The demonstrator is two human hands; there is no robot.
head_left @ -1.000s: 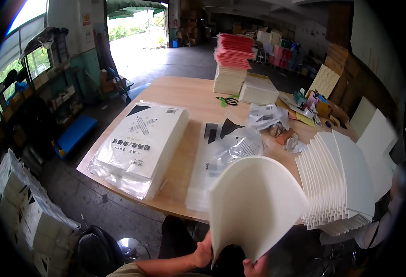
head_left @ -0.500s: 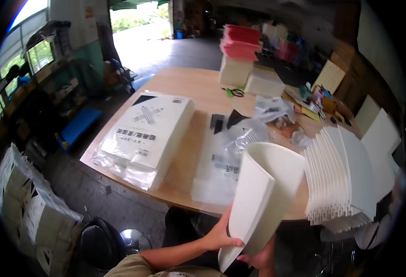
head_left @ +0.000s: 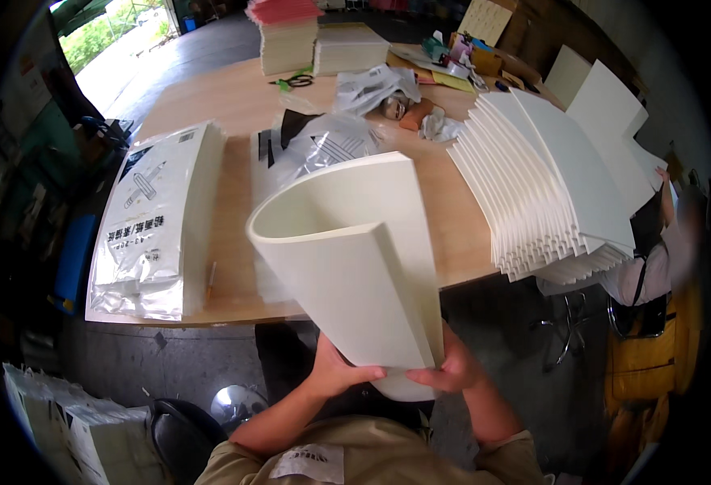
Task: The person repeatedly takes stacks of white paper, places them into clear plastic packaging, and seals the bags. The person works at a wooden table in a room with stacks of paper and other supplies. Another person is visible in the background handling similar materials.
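A thick sheaf of cream-white paper [head_left: 323, 283] is bent over into a loop, its rounded fold up and to the left. My left hand [head_left: 341, 370] grips its lower edge, thumb across the front. My right hand [head_left: 455, 365] closes on the lower right corner, thumb pointing in toward the other. The fingers behind the paper are hidden. Beyond the sheaf, partly covered by it, lies a clear plastic bag [head_left: 317, 149] with a pencil print, flat on the table. To the left rests a stack of printed, plastic-wrapped paper packs [head_left: 149, 234].
Fanned white paper sheaves [head_left: 525, 186] are piled at the table's right edge, near another person's hand [head_left: 664, 179]. Green-handled scissors [head_left: 297, 80], a paper stack topped with pink [head_left: 287, 40] and crumpled plastic [head_left: 376, 87] lie farther back. Wrapped packs [head_left: 89, 436] stand low at left.
The view has swung right and down. The paper sheaf has turned from a steep upright tilt to face me, and my right hand has come up onto its right corner.
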